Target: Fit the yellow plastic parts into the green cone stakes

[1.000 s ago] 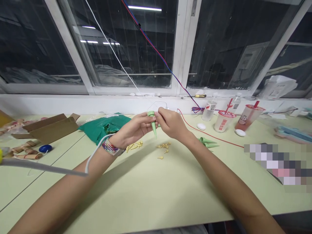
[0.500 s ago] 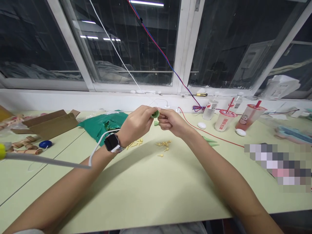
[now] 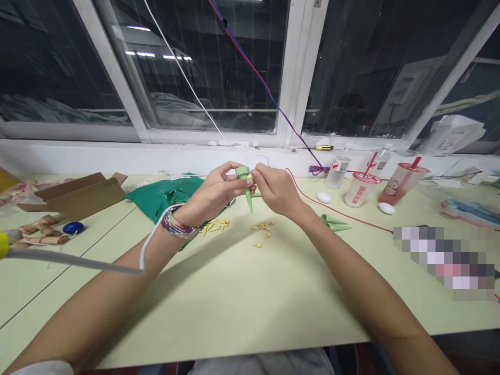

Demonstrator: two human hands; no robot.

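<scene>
Green plastic cone (image 3: 247, 197), long axis near-vertical, tip down, above bench (image 3: 234, 302): L hand (image 3: 213, 198) fingers clamped on its upper part, R hand (image 3: 275, 188) fingers pinched together on yellow piece (image 3: 250, 176) at wide end.

Plastic spike (image 3: 246, 190) sits between left hand (image 3: 213, 200) and right hand (image 3: 277, 195). Loose pegs (image 3: 261, 229) lie on the desk (image 3: 234, 302) before the hands; two more spikes (image 3: 334, 223) to their right, drink cups (image 3: 357, 190) behind those. Plastic bag (image 3: 164, 198), then cardboard box (image 3: 80, 190), to the left.
</scene>
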